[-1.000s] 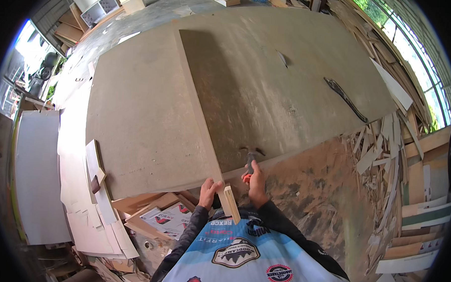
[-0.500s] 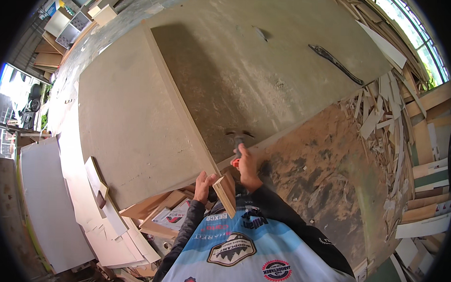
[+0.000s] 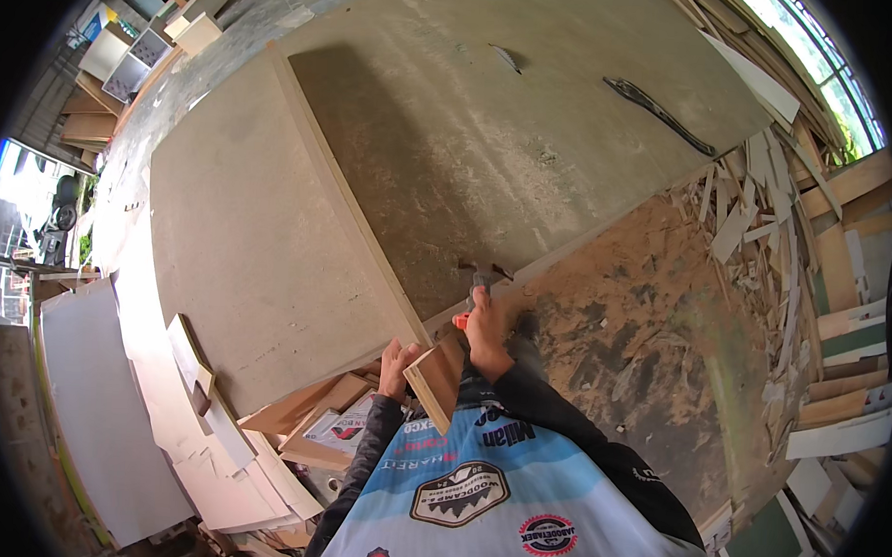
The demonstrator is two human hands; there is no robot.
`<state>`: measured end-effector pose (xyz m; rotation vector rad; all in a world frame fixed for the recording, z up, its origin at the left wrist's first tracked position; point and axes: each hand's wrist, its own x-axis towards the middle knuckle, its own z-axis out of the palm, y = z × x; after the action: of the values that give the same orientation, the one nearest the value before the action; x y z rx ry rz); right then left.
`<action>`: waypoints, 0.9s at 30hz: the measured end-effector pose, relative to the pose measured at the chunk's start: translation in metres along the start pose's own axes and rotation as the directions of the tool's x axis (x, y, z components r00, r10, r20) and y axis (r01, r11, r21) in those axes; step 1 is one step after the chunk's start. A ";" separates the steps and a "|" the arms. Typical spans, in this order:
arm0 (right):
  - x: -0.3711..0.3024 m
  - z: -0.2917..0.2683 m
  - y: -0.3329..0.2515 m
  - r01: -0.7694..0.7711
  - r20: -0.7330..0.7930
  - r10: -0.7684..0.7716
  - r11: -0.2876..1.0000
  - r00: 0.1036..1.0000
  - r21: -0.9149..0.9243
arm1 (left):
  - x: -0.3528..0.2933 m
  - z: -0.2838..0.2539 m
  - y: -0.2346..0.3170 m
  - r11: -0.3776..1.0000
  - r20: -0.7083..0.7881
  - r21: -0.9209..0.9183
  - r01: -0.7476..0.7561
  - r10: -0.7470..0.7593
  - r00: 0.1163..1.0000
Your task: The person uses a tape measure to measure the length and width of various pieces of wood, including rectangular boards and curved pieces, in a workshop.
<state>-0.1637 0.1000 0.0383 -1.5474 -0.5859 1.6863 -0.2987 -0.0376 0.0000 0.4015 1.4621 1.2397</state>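
Observation:
A long wooden board [image 3: 343,198] stands on edge across the grey worktop [image 3: 539,154] and casts a dark shadow to its right. Its near end [image 3: 430,386] sticks out over the worktop's edge, close to my body. My left hand [image 3: 396,369] grips the board near that end, fingers bent against its left side. To the right of the board, my right hand [image 3: 485,339] is wrapped around the handle of a claw hammer [image 3: 484,272] with a red part at its lower end. The hammer's dark head is just above the worktop's near edge, apart from the board.
A dark curved metal bar [image 3: 660,115] and a small slim object [image 3: 507,59] lie on the far worktop. Scrap wood strips [image 3: 753,206] pile up at right beside dirt-covered ground [image 3: 621,344]. Panels [image 3: 108,404] lean at left; a narrow offcut [image 3: 190,353] rests against the worktop.
The hammer in my right hand has moved slightly right and toward me. The board's protruding near end shows its face more broadly. My whole view has shifted a little.

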 end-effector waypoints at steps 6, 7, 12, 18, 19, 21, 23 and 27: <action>-0.008 0.027 -0.018 -0.007 0.451 0.118 0.971 0.885 -0.240 | 0.003 -0.023 -0.018 0.937 0.053 0.258 -0.237 0.231 0.971; -0.010 0.032 -0.025 -0.089 0.398 0.150 0.982 0.905 -0.168 | 0.002 -0.017 -0.010 0.962 0.031 0.195 -0.191 0.189 0.982; -0.011 0.011 -0.006 0.008 0.101 0.005 0.993 0.995 -0.120 | 0.005 -0.020 -0.016 0.997 -0.029 0.059 -0.045 0.047 0.998; -0.010 0.023 -0.012 -0.136 0.398 0.234 0.956 0.887 -0.260 | 0.005 -0.032 -0.012 0.984 -0.008 0.171 -0.045 0.047 0.999; -0.009 0.022 -0.017 -0.202 0.372 0.266 0.958 0.889 -0.201 | 0.002 -0.029 -0.006 0.992 -0.006 0.125 -0.012 0.013 1.000; -0.007 0.019 -0.015 -0.015 0.225 0.051 0.988 0.973 -0.156 | 0.004 -0.027 -0.017 0.999 -0.037 -0.035 -0.015 0.014 0.999; 0.002 0.008 0.001 0.144 0.034 -0.140 0.973 0.990 -0.178 | -0.003 -0.011 0.004 0.997 -0.028 0.060 -0.042 0.043 0.999; -0.009 0.015 0.028 0.249 0.422 -0.079 0.897 0.903 -0.365 | 0.027 -0.077 -0.063 0.936 0.082 0.313 -0.164 0.145 0.986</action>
<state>-0.1845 0.0782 0.0250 -1.3742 -1.3270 1.8313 -0.3507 -0.0761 -0.0807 0.7772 1.6092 1.1030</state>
